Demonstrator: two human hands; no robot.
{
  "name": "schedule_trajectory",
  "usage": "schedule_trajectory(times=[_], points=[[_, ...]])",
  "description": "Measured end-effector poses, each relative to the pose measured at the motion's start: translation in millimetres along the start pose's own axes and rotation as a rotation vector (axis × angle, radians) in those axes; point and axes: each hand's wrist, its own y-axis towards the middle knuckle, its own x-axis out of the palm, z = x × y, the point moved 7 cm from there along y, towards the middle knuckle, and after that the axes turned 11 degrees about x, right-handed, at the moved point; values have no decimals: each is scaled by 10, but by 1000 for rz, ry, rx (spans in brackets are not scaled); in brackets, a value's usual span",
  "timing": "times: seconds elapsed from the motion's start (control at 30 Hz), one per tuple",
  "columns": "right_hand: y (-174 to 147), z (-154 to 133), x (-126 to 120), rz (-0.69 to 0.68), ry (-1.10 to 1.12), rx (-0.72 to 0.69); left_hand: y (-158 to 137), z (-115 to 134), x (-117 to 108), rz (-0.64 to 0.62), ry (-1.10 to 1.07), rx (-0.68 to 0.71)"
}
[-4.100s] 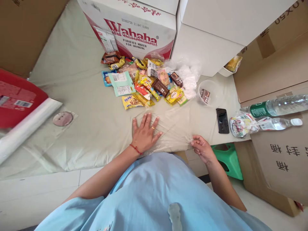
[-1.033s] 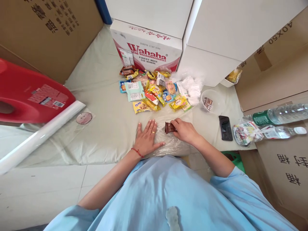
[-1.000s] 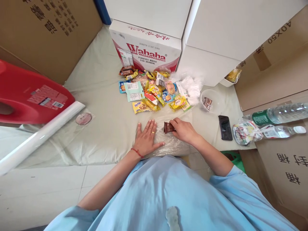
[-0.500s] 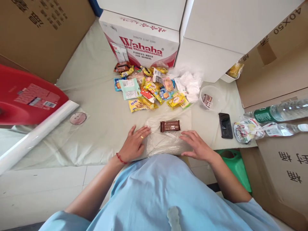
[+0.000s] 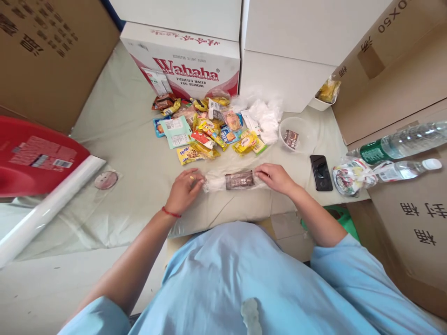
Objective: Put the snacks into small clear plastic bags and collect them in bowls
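Note:
A brown-wrapped snack bar lies crosswise in front of me, seen through a layer of clear plastic film folded over it. My left hand pinches the film's left end, fingers curled together. At the other end my right hand grips the film, thumb against fingers, close to the bar's right tip. Just beyond lies a heap of small snack packets in yellow, blue, red and mint wrappers.
A clear round bowl holds a brown packet. Right of it are a black phone and plastic bottles. White boxes stand behind the packets. A white roll and a red container are left.
The film's near part has been folded away from me over the snack bar. Both hands went from open to closed on its ends and moved forward. The view shifted slightly.

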Motion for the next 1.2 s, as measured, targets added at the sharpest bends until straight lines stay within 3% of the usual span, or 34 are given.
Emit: schedule_trajectory(times=[0.1,0.2,0.27,0.33,0.37,0.43,0.5,0.63,0.73,0.87,1.0,1.2], points=[[372,87,9,-14,-151,96,106,-92,-164,193,79,-160],[559,92,-72,50,-232,117,-149,55,-413,552,186,-234],[607,33,-194,135,-239,87,-451,274,-529,767,291,-224],[647,-62,-278,182,-246,43,-654,573,-524,840,366,-85],[678,-125,-277,170,-254,11,-664,737,-448,778,356,51],[761,-273,-187,101,-282,-68,-556,1040,-182,536,275,324],[862,-411,-34,37,-330,-127,-359,1195,96,333,227,421],[1093,-533,219,0,-430,-98,103,1080,517,79,300,266],[1217,-516,272,-54,-447,-23,220,943,733,-75,360,185],[1132,-641,121,-45,-426,-126,141,922,787,-63,417,166],[707,-871,-26,58,-462,-320,65,938,745,38,472,123],[87,-749,400,-94,-529,-339,54,797,763,33,364,116]])
